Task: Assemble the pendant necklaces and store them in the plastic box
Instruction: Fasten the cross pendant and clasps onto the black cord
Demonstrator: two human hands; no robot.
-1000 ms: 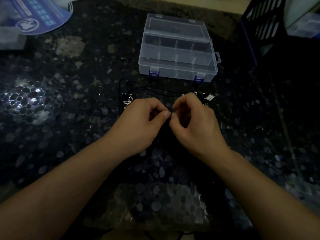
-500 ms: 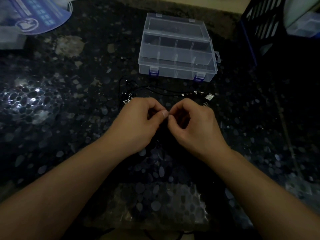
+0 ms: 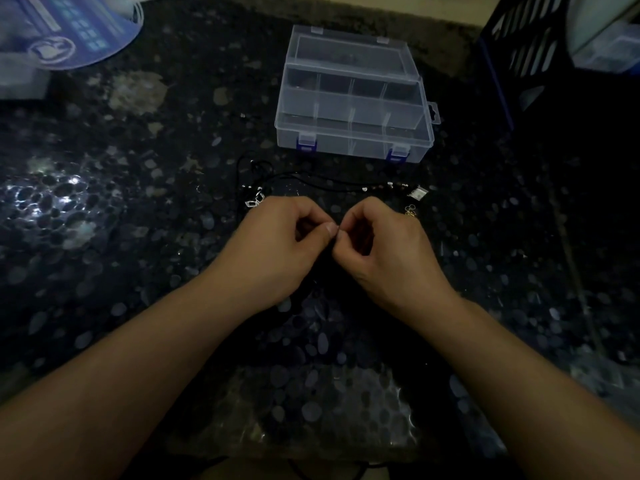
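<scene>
1. Head view, the necklace cord: we see a thin black cord lying on the dark speckled table, running from a tangle near a silver clasp on the left to a row of small beads on the right. It lies just beyond both hands, between them and the plastic box.
2. The plastic box is clear, with blue latches at the front and its lid standing open at the back. It sits well beyond the hands. We make out dividers inside; what the compartments contain is too dim to tell.
3. Our left hand is curled, thumb and forefinger pressed together at the tip in a narrow pinch. Whatever it grips is too small and dark for us to name.
4. Our right hand mirrors it: fingers curled, thumb and forefinger pinched. The two pinches meet, touching or nearly so, at the middle of the view. What it holds we cannot tell either.
5. Just beyond the right hand lie small metal rings and a little silver pendant, near the bead end of the cord.
6. Around the edges: a blue printed fan at far left, and a dark slotted crate at far right.
</scene>
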